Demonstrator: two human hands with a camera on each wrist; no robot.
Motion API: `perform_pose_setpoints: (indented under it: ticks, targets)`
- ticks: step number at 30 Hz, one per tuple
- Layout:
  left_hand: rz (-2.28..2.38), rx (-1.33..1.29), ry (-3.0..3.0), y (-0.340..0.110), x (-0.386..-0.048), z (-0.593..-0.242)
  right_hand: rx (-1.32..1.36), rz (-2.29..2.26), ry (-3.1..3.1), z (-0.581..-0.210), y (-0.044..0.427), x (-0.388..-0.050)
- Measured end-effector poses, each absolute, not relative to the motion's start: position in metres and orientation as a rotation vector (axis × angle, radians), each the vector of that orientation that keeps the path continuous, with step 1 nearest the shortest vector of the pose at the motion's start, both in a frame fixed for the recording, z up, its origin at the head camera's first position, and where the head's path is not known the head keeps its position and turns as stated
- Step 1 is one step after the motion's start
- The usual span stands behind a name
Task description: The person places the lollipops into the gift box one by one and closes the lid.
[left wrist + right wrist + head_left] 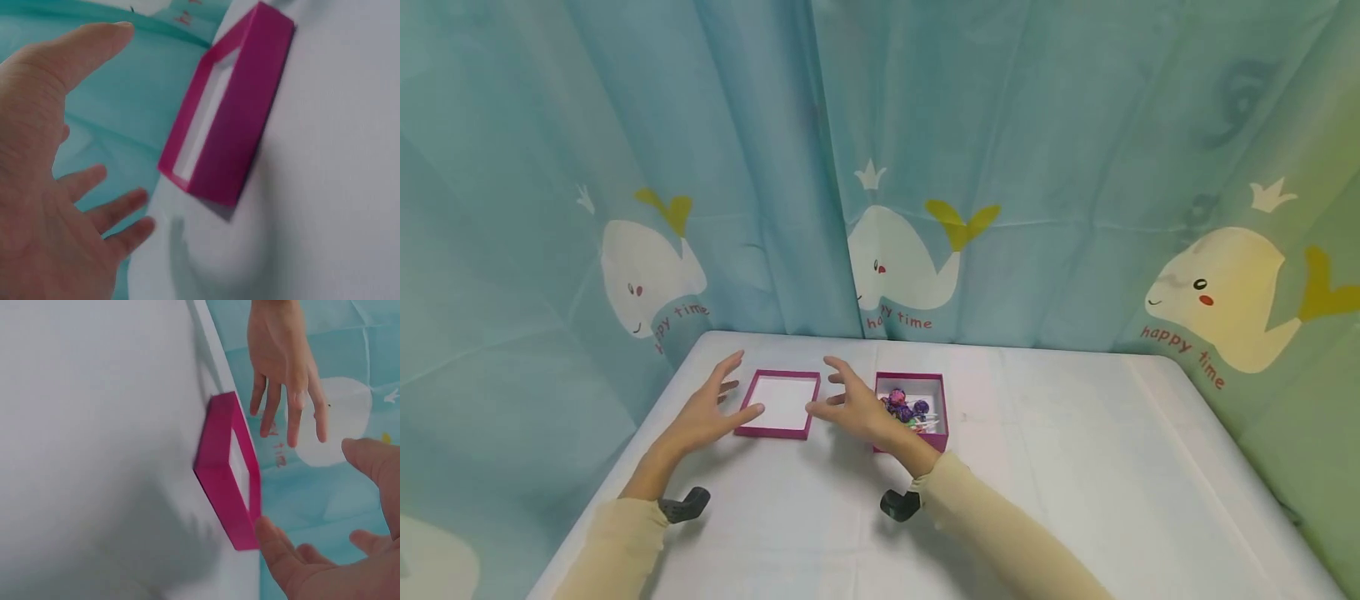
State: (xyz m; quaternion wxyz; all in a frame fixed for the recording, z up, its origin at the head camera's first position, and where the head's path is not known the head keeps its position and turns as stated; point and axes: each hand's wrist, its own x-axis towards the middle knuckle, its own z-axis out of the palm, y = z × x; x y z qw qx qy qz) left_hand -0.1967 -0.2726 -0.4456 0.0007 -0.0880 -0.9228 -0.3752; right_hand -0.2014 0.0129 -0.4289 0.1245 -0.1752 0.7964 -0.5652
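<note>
A shallow magenta box lid (pixel 772 432) with a white inside lies hollow side up at the table's left. Over its left edge hovers my left hand (pixel 700 417), fingers spread and holding nothing; the left wrist view shows the palm (pixel 44 187) apart from the lid (pixel 231 125). At the lid's right side my right hand (pixel 857 407) is raised with fingers apart, also holding nothing. Right behind that hand stands a magenta box (pixel 945 408), partly hidden by the wrist. Inside it are several wrapped lollipops (pixel 897 397) with white sticks.
A white cloth covers the table (pixel 1075 467). Behind it hangs a blue-green curtain (pixel 1037 125) printed with white whales. Dark camera mounts (pixel 687 505) are worn at both wrists.
</note>
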Motion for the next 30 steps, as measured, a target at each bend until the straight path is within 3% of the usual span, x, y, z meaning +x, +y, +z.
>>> perform_pose_setpoints:
  ticks: [14, 30]
  targets:
    - [-1.25, -0.119, -3.047, -0.278, -0.209, -0.451, -0.127, -1.833, 2.22, -0.454, -0.025, -0.2]
    - [-1.241, -0.089, -3.051, -0.27, -0.214, -0.452, -0.049, -1.895, 2.139, -0.465, -0.034, -0.205]
